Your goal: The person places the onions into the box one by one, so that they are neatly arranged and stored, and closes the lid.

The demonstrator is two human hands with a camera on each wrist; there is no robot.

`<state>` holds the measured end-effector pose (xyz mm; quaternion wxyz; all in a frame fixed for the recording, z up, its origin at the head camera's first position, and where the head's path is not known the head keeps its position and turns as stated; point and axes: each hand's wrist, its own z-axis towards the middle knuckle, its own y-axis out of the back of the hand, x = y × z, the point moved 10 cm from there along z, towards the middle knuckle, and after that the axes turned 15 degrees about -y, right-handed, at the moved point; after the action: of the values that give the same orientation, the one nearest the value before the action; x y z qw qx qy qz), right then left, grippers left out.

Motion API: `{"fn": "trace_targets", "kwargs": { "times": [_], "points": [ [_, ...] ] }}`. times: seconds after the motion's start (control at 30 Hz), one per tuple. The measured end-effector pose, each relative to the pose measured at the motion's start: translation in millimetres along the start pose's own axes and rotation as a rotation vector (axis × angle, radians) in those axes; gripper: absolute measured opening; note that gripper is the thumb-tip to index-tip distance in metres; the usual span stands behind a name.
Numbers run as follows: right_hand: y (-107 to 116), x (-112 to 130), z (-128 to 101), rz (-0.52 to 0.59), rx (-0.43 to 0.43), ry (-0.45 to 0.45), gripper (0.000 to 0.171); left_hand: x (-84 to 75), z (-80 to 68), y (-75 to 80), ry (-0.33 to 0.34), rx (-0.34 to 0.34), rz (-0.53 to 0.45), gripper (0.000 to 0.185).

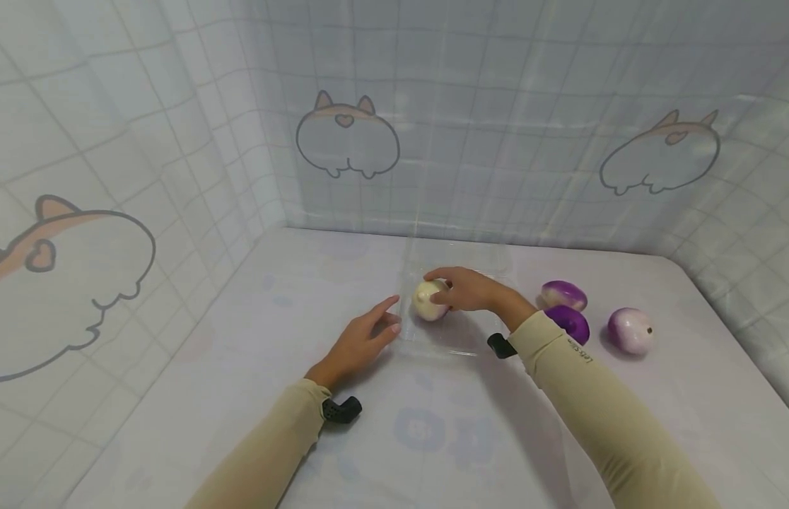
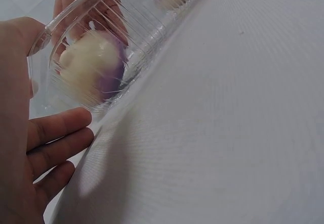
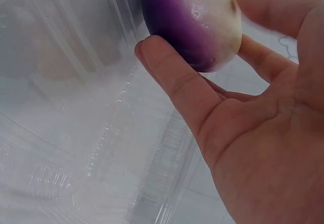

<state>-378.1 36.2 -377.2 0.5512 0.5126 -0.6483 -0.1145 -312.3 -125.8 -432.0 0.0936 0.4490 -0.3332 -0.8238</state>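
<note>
A clear plastic box [image 1: 454,346] with a raised lid stands on the table. Inside its left end is a purple-and-white turnip [image 1: 428,302], its white end facing left. My right hand [image 1: 472,288] reaches into the box and holds this turnip [image 3: 195,24] between thumb and fingers, as the right wrist view shows. At the box's left side is my left hand [image 1: 363,339], its fingers loosely extended. In the left wrist view its upper fingertips touch the clear wall near the rim, while the lower fingers [image 2: 63,128] lie outside the box.
Right of the box lie a long purple-and-white turnip [image 1: 564,295], a dark purple one [image 1: 569,324] partly covered by the right sleeve, and a pale round one [image 1: 631,331]. A tiled-pattern curtain [image 1: 471,170] hangs around the table's back and sides.
</note>
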Motion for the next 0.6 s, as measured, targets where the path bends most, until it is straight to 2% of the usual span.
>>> {"fn": "trace_targets", "kwargs": {
  "times": [0.2,0.4,0.6],
  "points": [
    [3.6,3.0,-1.5,-0.065,-0.050,0.027,0.051,0.8,-0.2,-0.7,0.000,0.001,-0.003,0.062],
    [5.0,-1.1,0.3,-0.006,-0.045,-0.025,0.059,0.5,0.1,-0.4,-0.001,-0.001,0.003,0.061],
    [7.1,-4.2,0.6,0.009,-0.055,-0.065,0.056,-0.2,0.6,0.1,0.001,-0.005,0.006,0.060]
  ]
}}
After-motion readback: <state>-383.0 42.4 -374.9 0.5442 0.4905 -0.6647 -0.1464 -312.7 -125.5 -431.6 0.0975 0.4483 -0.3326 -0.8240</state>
